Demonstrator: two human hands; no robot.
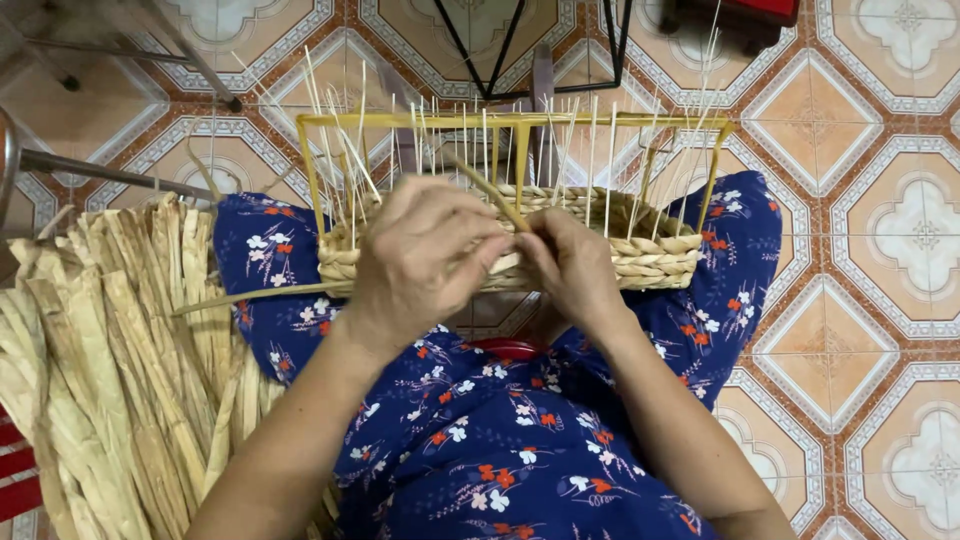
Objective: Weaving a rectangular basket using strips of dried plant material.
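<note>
A half-woven straw basket (650, 255) rests on my knees, which are covered by a blue flowered dress. Thin pale upright stakes (610, 170) rise from its braided wall inside a yellow rectangular frame (520, 120). My left hand (415, 265) presses on the near wall of the basket and pinches a flat dried fibre strand (485, 190) that runs up and to the left. My right hand (570, 265) sits just to its right, fingers curled on the same strand at the basket's rim.
A thick bundle of dried flat fibre strips (110, 370) lies on the left beside my leg. Metal chair or stand legs (100, 175) cross the patterned tile floor at the upper left, and a black wire stand (530, 50) is behind the basket.
</note>
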